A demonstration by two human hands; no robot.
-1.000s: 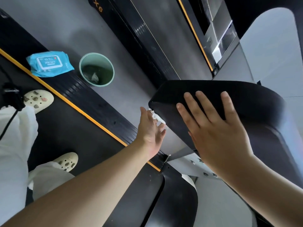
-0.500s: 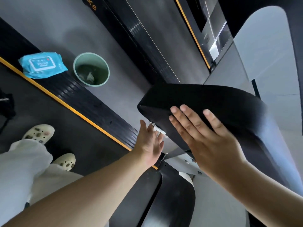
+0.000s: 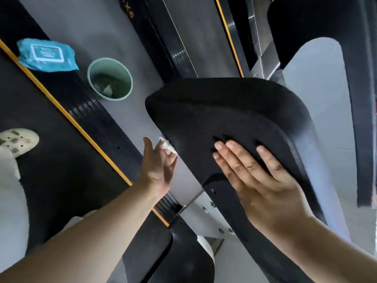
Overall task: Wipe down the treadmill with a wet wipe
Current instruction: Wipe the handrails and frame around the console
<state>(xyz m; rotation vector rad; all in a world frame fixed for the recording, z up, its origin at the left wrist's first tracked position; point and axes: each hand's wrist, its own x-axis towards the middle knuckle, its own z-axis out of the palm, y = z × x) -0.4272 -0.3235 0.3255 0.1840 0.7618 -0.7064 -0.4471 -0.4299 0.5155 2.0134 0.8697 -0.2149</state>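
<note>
The treadmill's black console arm juts out at the centre of the head view. My left hand presses a crumpled white wet wipe with straight fingers against the arm's left lower edge. Flat on the arm's top surface lies my right hand, fingers spread and straight. The black treadmill belt with its orange stripe runs below on the left.
A blue wet-wipe pack lies on the treadmill's side rail. A green bin with used wipes stands on the grey floor beside it. My shoe rests on the belt. A second treadmill stands behind.
My right hand has slid back down the arm's top surface toward me. The left hand with the wipe has moved slightly along the arm's left edge. The view shifted.
</note>
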